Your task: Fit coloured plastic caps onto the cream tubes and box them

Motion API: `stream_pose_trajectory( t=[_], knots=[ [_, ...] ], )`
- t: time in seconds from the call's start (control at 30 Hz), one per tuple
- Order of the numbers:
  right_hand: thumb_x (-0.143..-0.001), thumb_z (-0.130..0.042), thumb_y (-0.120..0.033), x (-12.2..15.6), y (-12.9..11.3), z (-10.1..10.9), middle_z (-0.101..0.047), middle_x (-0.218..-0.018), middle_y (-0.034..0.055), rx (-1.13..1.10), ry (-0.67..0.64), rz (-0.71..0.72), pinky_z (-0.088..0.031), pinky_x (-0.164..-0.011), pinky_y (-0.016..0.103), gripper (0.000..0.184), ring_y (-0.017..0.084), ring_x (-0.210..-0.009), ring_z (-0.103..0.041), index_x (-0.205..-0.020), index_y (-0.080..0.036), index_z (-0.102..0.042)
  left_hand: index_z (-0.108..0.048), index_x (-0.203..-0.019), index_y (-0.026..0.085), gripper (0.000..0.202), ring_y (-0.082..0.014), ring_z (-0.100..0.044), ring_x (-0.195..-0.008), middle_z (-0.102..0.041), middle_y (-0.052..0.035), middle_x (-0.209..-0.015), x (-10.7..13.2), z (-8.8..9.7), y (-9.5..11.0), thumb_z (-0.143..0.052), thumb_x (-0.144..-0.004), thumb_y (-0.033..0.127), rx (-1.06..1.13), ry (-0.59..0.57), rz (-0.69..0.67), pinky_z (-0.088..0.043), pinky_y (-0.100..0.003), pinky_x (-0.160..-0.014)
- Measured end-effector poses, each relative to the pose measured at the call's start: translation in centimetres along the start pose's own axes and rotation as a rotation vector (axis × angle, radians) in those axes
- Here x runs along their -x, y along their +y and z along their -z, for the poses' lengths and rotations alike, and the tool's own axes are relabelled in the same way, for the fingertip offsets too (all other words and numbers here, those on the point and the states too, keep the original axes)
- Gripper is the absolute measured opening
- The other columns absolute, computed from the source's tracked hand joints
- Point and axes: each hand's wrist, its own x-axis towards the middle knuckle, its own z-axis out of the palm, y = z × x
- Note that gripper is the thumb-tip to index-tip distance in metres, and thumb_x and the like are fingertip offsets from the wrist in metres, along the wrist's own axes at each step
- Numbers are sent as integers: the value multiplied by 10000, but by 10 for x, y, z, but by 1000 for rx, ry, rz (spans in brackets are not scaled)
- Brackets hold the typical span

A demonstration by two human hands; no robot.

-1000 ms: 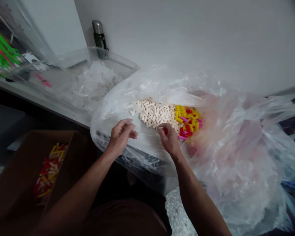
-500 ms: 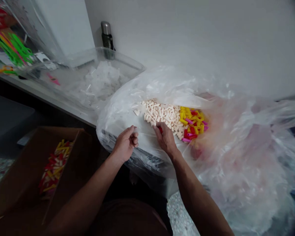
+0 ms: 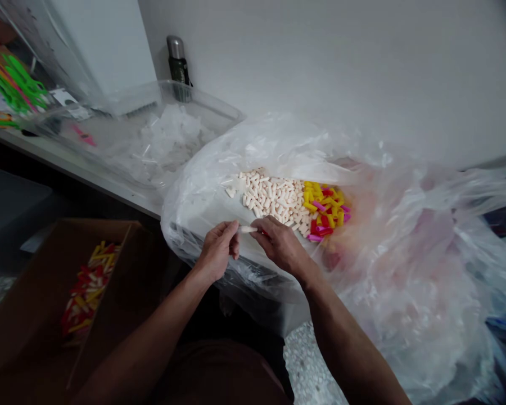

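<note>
My left hand [image 3: 220, 247] is closed in a pinch on one end of a small white stick-like piece [image 3: 248, 229]. The other end meets the fingertips of my right hand [image 3: 281, 242], closed too, where a bit of a small red tube [image 3: 260, 230] shows; most of it is hidden by the fingers. Both hands are just above a clear plastic bag [image 3: 189, 202] spread over the worktop. Just beyond my fingers lies a heap of short cream-white plugs [image 3: 274, 197]. To its right sit short yellow, red and pink tubes [image 3: 329, 208].
A cardboard box [image 3: 37, 275] at the lower left holds mixed coloured pieces [image 3: 88, 287]. A clear tray [image 3: 211, 104] with clear small parts [image 3: 177, 132] stands at the back left, by a dark flask [image 3: 177, 62]. Bunched plastic [image 3: 413, 292] fills the right side.
My hands have come together, and the white piece now spans the gap between their fingertips. The right hand has moved left and down, away from the edge of the cream-white heap.
</note>
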Motion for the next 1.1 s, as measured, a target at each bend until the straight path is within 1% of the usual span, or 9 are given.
stream_pose_trajectory(
  t=[0.13,0.27,0.37,0.5,0.67,0.73,0.8,0.9,1.1],
  knots=[
    [-1014,-562,-280,3,-4,-5,-673,-1061,46,-317,79,-83,-503,-828,323,261,188,-907,-614,-1263,-252,-636,-631,-864,160,458,-42,-457,-462,-568,58,-690,6,-1,3,-901,-719,501,98,-93,92,-338,-176,-398],
    [-981,-598,-369,2,-4,-19,-699,-1076,27,-849,367,-298,-529,-722,303,197,151,-762,-634,-1144,-260,-616,-641,-905,145,435,-26,-461,-483,-558,62,-712,10,-2,4,-915,-725,431,272,-145,207,-340,-157,-416],
    [-1007,-579,-458,-1,-8,-29,-730,-1094,40,-1055,522,-300,-574,-846,359,213,183,-890,-721,-1087,-261,-595,-634,-900,145,411,-22,-458,-486,-570,57,-723,15,-6,3,-917,-731,392,344,-170,271,-336,-149,-415],
    [-1033,-585,-468,-3,-19,-38,-744,-1126,38,-1120,579,-207,-556,-1003,406,218,205,-1033,-759,-1050,-253,-616,-652,-894,143,375,-19,-465,-491,-592,47,-741,23,-15,1,-908,-749,375,357,-195,299,-334,-141,-412],
    [-1023,-608,-508,-2,-26,-43,-741,-1141,45,-1123,565,-197,-580,-1002,414,263,225,-1062,-767,-1026,-246,-627,-697,-917,137,391,-29,-474,-466,-620,25,-738,30,-22,0,-885,-770,448,287,-209,288,-334,-159,-393],
    [-1014,-613,-534,-1,-27,-44,-741,-1140,49,-1118,562,-222,-604,-956,390,289,225,-1066,-767,-1020,-245,-619,-695,-906,143,411,-46,-468,-445,-620,20,-709,32,-22,-2,-863,-784,498,243,-247,288,-329,-175,-374],
    [-1011,-603,-557,0,-28,-43,-738,-1154,57,-1116,549,-266,-635,-798,322,312,231,-1078,-764,-1027,-246,-608,-666,-841,155,428,-58,-445,-414,-595,22,-648,34,-20,-3,-813,-819,556,197,-320,290,-320,-188,-356],
    [-1022,-587,-542,4,-29,-42,-736,-1176,60,-1133,531,-311,-598,-608,231,295,232,-1079,-767,-1037,-248,-599,-582,-743,177,479,-63,-393,-378,-520,39,-566,36,-17,-5,-719,-886,613,141,-446,318,-307,-193,-339],
    [-1012,-604,-552,10,-31,-40,-739,-1155,51,-1145,496,-311,-620,-689,249,306,223,-1048,-781,-1009,-246,-617,-521,-797,206,457,-58,-366,-417,-465,67,-620,38,-13,-8,-740,-875,599,164,-465,378,-306,-167,-355]
  ],
)
